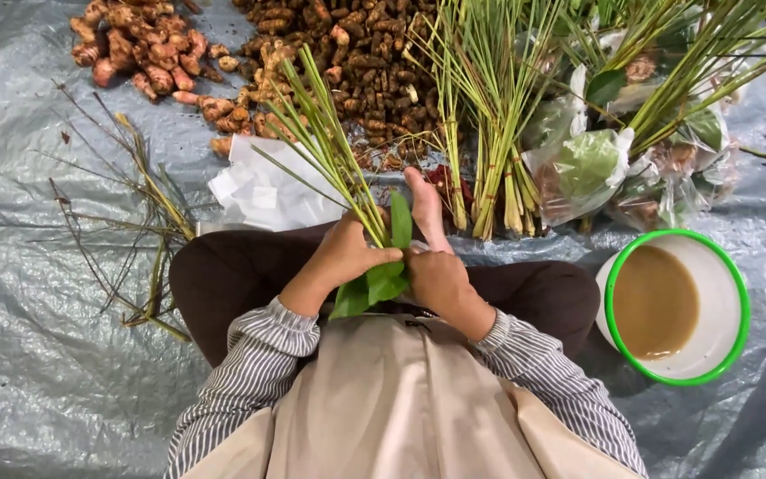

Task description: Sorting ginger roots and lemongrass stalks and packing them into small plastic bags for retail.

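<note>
1. Both hands are meeting over our lap: we are closing our left hand (340, 257) around a bundle of stalks (330, 146), and our right hand (439, 279) is pressing against it, touching broad green leaves (381, 282).
2. We are gripping the stalks at their lower ends; they are fanning up and to the left, away from us, over a white sheet (263, 191).
3. We are holding the leaves between the two hands; one leaf is standing up beside the stalks, the others are hanging down toward our apron (392, 399).
4. We are sitting cross-legged on a grey tarp (37, 372), with a bare foot (425, 208) showing just beyond the hands.
5. Bundles of lemongrass (494, 133) are lying just past the foot, their cut ends pointing toward us.
6. Clear bags (591, 164) of greens are resting to the right of the lemongrass.
7. A white bowl (720, 266) with a green rim is sitting by our right knee, holding brownish liquid.
8. Piles of roots (356, 62) are lying along the far edge, a paler, pinkish heap (144, 49) to their left.
9. Dry trimmings (148, 213) are lying scattered near our left knee.
</note>
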